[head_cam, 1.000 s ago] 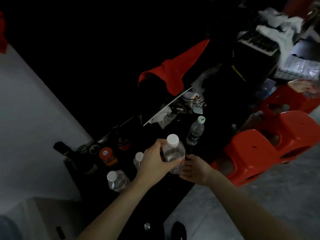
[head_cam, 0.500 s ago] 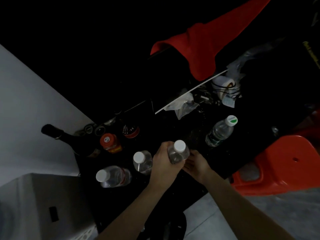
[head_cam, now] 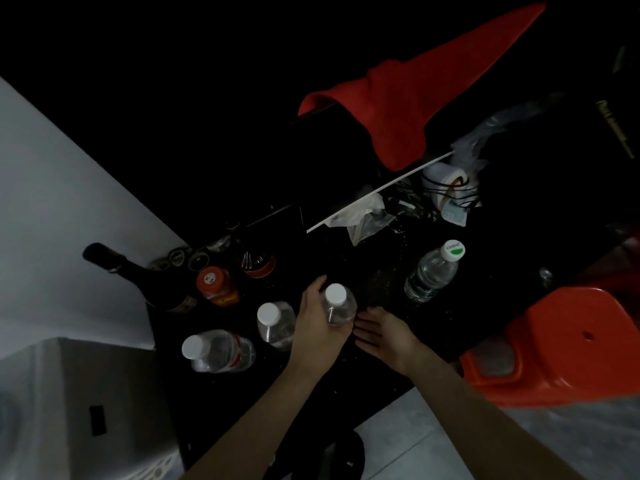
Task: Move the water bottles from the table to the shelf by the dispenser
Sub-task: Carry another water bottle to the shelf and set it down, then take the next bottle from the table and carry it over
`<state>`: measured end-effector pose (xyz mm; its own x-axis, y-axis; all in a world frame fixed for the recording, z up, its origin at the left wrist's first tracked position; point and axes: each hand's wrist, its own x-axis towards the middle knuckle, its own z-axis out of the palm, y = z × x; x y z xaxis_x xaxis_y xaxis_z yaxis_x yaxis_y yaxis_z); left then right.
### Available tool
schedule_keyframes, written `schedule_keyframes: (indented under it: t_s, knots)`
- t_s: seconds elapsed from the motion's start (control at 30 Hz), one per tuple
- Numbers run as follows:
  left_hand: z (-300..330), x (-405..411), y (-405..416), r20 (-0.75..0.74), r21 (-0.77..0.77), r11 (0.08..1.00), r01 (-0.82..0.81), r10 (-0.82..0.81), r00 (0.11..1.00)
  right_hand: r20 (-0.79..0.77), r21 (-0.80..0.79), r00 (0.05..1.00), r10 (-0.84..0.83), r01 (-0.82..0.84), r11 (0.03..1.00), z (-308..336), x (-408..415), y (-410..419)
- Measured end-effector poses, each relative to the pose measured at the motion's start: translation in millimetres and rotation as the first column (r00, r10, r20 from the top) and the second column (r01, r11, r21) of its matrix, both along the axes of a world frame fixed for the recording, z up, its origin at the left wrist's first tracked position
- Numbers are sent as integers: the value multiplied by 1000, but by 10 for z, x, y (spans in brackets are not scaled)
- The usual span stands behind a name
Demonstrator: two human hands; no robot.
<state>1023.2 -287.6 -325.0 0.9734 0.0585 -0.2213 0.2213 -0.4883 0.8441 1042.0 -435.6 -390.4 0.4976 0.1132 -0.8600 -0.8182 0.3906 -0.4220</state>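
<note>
A clear water bottle with a white cap (head_cam: 337, 308) is gripped by the left hand (head_cam: 320, 327), whose fingers are curled round its body from the left side while the thumb is raised past the cap; the bottle stands roughly upright over the dark counter (head_cam: 374, 362), and whether its base touches the surface cannot be told. The right hand (head_cam: 384, 336) is held just beside the bottle on its right, palm turned toward it, fingers straight and loosely spread, nothing being held; whether the fingertips touch the bottle cannot be told. To the left of the held bottle, just beside the left hand, a second white-capped bottle (head_cam: 275, 323) is seen standing on the counter, and further left and nearer the camera a third bottle with a red label (head_cam: 218, 349) is seen leaning or lying. Well apart to the right, a fourth bottle with a green-marked cap (head_cam: 434, 271) is tilted on the counter. Behind the bottles, a dark wine bottle (head_cam: 138, 278), an orange-lidded jar (head_cam: 216, 285) and a dark jar with a red band (head_cam: 258, 261) are grouped near the pale wall. A red cloth (head_cam: 415, 98) is draped above the counter, and a red plastic stool (head_cam: 571, 344) is seen at the right.
</note>
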Motion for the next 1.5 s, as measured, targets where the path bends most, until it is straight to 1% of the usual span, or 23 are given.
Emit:
schedule_keyframes:
  t_s: [0.17, 0.27, 0.4, 0.5, 0.57, 0.67, 0.8, 0.9, 0.97, 1.07, 1.13, 1.2, 1.27, 1.33, 1.4, 1.5]
  knots:
    - [310, -58, 17, 27, 40, 996, 79, -80, 996, 36, -38, 999, 21, -20, 999, 302, -46, -70]
    - [542, -135, 101, 71, 117, 986, 117, -125, 990, 71, -125, 996, 62, -53, 991, 541, -92, -58]
    - [850, -251, 293, 167, 251, 955, 156, -202, 965, 146, -280, 969, 197, -151, 948, 899, -166, -60]
    - [1099, -351, 459, 188, 365, 913, 182, -264, 946, 201, -364, 929, 309, -222, 904, 1177, -285, -94]
    - [1279, -419, 560, 183, 445, 874, 196, -303, 935, 229, -439, 889, 397, -270, 857, 1374, -388, -96]
    - [1555, -519, 691, 151, 555, 799, 230, -369, 917, 260, -574, 799, 542, -323, 752, 1699, -536, -8]
    - [1892, -682, 839, 117, 616, 736, 279, -436, 892, 310, -766, 672, 673, -243, 595, 2059, -753, 235]
    - [2025, -913, 1009, 130, 639, 714, 287, -468, 874, 270, -865, 588, 763, -199, 460, 2212, -1052, 485]
    - [2044, -1114, 1161, 134, 656, 698, 285, -479, 867, 243, -905, 547, 801, -169, 390, 2274, -1289, 676]
    - [2019, -1406, 1457, 147, 704, 668, 242, -470, 870, 201, -958, 491, 848, -83, 275, 2422, -1605, 1010]
    - [2013, -1595, 1688, 140, 719, 660, 216, -442, 886, 162, -978, 440, 883, -46, 203, 2556, -1782, 1262]
    - [2022, -1785, 1922, 144, 719, 673, 174, -389, 910, 102, -993, 371, 923, -20, 117, 2680, -1924, 1502]
    - [2051, -1955, 2133, 148, 733, 669, 128, -340, 929, 36, -999, 301, 953, 35, 27, 2790, -2001, 1735]
    - [2094, -2107, 2314, 146, 738, 669, 85, -282, 948, -17, -994, 230, 973, 101, -41, 2879, -2022, 1968]
    - [2145, -2257, 2474, 158, 750, 662, 16, -202, 967, -35, -985, 138, 990, 160, -57, 2936, -2027, 2192]
    - [2192, -2496, 2646, 185, 767, 632, -112, -52, 981, -68, -976, -38, 997, 211, -58, 2975, -2037, 2476]
